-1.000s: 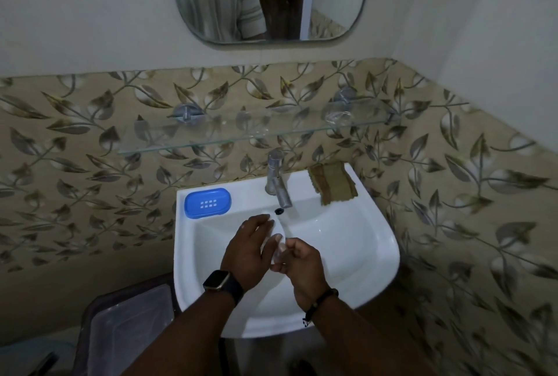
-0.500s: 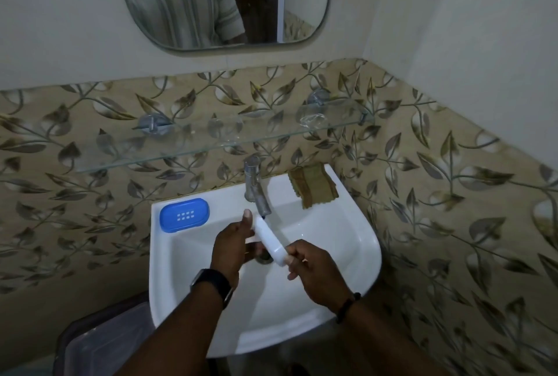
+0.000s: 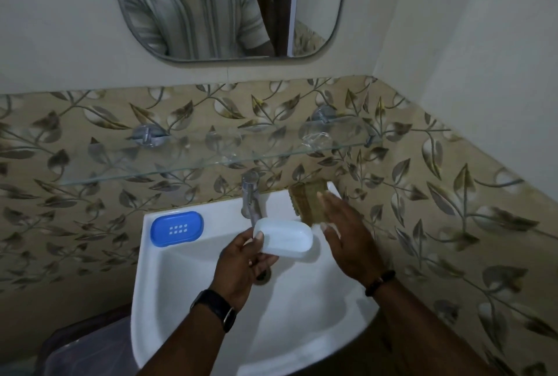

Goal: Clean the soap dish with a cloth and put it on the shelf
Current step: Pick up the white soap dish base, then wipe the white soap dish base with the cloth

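My left hand (image 3: 241, 264) holds a white soap dish (image 3: 283, 238) by its left end, over the white sink (image 3: 169, 300) just below the tap. My right hand (image 3: 344, 233) is open with fingers spread. It reaches over the brown folded cloth (image 3: 305, 197) on the sink's back right corner, and its fingertips partly cover the cloth. A blue perforated soap dish insert (image 3: 176, 228) lies on the sink's back left corner. The glass shelf (image 3: 145, 168) runs along the tiled wall above the sink.
A chrome tap (image 3: 250, 194) stands at the sink's back middle. A mirror (image 3: 229, 4) hangs on the wall above. A dark bin with a clear liner (image 3: 87, 348) stands at the lower left. The side wall is close on the right.
My right hand let go of the white dish and moved up and right onto the cloth. My left hand now holds the dish alone, turned flat.
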